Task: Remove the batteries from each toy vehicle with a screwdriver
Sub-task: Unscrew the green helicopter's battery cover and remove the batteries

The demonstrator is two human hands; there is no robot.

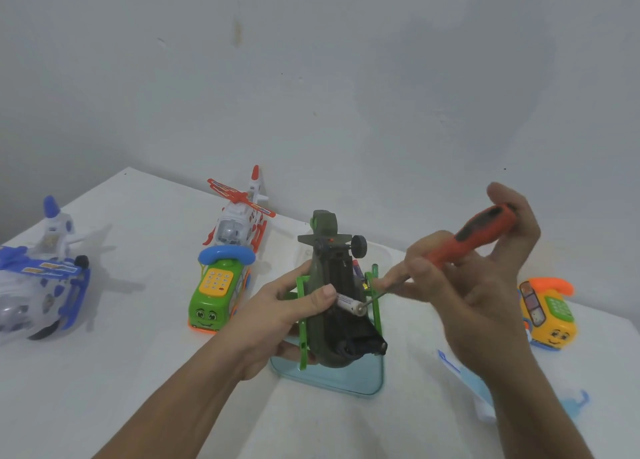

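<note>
Right fingers [420, 266] round seemingly rubbery orange screwdriver [485, 231]; left fingers [294, 275] round olive plastic helicopter [330, 268].

Bare left hand [287, 308], bare right hand [481, 282], bare forearms [194, 389]

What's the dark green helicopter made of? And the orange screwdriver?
The dark green helicopter looks like hard plastic, matte: dull moulded body, brighter green skids. The orange screwdriver seems to have a rubbery or plastic handle, orange with black inlays, and a thin grey shaft, probably metal.
</note>
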